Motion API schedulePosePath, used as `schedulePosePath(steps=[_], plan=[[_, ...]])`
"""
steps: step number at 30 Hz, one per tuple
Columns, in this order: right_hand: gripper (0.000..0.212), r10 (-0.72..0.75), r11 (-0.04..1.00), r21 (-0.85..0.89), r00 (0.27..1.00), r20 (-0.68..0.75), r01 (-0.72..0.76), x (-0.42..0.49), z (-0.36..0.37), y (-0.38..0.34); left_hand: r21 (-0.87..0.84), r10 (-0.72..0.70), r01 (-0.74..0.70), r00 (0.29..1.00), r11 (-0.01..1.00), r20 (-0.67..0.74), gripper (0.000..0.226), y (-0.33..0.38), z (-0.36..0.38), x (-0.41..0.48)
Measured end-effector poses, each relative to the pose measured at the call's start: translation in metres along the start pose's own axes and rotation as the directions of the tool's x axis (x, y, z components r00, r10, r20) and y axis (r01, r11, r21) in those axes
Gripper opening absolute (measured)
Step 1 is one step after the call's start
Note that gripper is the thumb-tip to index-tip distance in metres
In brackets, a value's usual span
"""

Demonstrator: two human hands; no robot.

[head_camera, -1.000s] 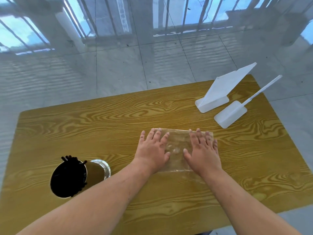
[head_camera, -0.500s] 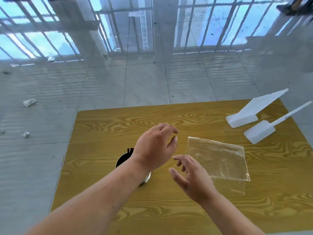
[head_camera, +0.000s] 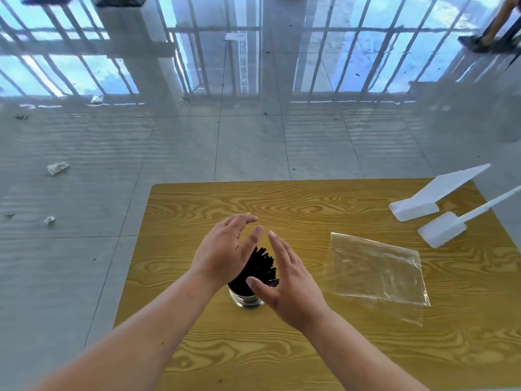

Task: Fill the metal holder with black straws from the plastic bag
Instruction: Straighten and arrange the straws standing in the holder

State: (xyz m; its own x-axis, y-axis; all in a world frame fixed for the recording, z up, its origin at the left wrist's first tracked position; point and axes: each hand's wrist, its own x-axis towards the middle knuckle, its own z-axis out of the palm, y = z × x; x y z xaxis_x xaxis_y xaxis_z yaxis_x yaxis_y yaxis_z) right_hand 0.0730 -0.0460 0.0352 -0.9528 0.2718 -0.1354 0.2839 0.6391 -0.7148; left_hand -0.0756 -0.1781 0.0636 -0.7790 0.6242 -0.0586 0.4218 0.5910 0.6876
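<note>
Seen from a head-worn camera looking down at a yellow wood-grain table (head_camera: 197, 204).

A second earlier both hands had pressed flat on the bag. By this moment they had left it and moved across to the holder.

The left hand (head_camera: 222, 251) was open, fingers straight and together, its palm turned toward the straws at the holder's nine o'clock side. Whether it touched them could not be told.

Between the hands stood the shiny round metal holder (head_camera: 248, 301), near the table's middle, packed with a splayed bundle of thin black straws (head_camera: 262, 263) that leaned toward one o'clock.

The right hand (head_camera: 287, 283) was also open, fingers extended, at the holder's three o'clock side, its thumb crossing in front of the rim. It gripped nothing.

At three o'clock from the holder, well apart, the clear flat plastic bag (head_camera: 375, 272) lay smoothed on the table and looked empty.

At about two o'clock, near the table's far corner, sat a white plastic wedge-shaped piece (head_camera: 413, 207) and a white plastic long-handled scoop (head_camera: 442, 230).

With the bag emptied, the filling looked finished; the hands seemed set to gather and straighten the bundle.
</note>
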Motion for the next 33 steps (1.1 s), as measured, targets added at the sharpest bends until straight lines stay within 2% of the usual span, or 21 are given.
schedulePosePath(steps=[2, 5, 10, 13, 17, 21, 25, 27, 30, 33], plan=[[0.102, 0.038, 0.999, 0.019, 0.999, 0.029, -0.039, 0.005, 0.009, -0.001, -0.087, -0.119, 0.127, 0.989, 0.988, 0.09, 0.069, -0.013, 0.002, -0.008], [0.096, 0.084, 0.996, 0.035, 0.996, 0.028, -0.085, 0.014, 0.016, 0.0, -0.252, -0.264, 0.327, 0.93, 0.911, 0.256, 0.078, -0.028, 0.002, -0.018], [0.073, 0.096, 0.993, 0.064, 0.995, 0.016, -0.097, 0.043, 0.018, -0.004, -0.387, -0.326, 0.472, 0.863, 0.792, 0.386, 0.057, -0.047, 0.003, -0.03], [0.063, 0.079, 0.994, 0.078, 0.996, 0.042, -0.082, 0.056, 0.019, -0.011, -0.339, -0.304, 0.443, 0.868, 0.83, 0.392, 0.063, -0.052, 0.006, -0.035], [0.057, 0.069, 0.992, 0.103, 0.995, 0.077, -0.076, 0.062, 0.018, -0.02, -0.106, -0.245, 0.291, 0.915, 0.951, 0.322, 0.073, -0.049, 0.008, -0.035], [0.072, 0.109, 0.986, 0.131, 0.994, -0.009, -0.107, 0.047, 0.009, -0.018, 0.092, -0.23, 0.213, 0.939, 0.973, 0.256, 0.088, -0.046, 0.015, -0.03], [0.087, 0.215, 0.975, 0.082, 0.974, -0.072, -0.209, 0.022, 0.0, -0.008, 0.151, -0.252, 0.221, 0.939, 0.964, 0.235, 0.094, -0.042, 0.019, -0.025], [0.09, 0.267, 0.963, 0.053, 0.963, -0.018, -0.266, 0.013, -0.003, -0.003, 0.172, -0.25, 0.213, 0.941, 0.962, 0.229, 0.091, -0.039, 0.02, -0.023], [0.07, 0.293, 0.956, -0.002, 0.951, 0.101, -0.294, 0.007, 0.0, 0.002, 0.182, -0.253, 0.214, 0.941, 0.96, 0.227, 0.071, -0.036, 0.017, -0.021], [0.052, 0.284, 0.958, -0.061, 0.952, 0.115, -0.279, 0.008, 0.003, 0.0, 0.177, -0.232, 0.198, 0.953, 0.964, 0.197, 0.05, -0.035, 0.014, -0.021]])
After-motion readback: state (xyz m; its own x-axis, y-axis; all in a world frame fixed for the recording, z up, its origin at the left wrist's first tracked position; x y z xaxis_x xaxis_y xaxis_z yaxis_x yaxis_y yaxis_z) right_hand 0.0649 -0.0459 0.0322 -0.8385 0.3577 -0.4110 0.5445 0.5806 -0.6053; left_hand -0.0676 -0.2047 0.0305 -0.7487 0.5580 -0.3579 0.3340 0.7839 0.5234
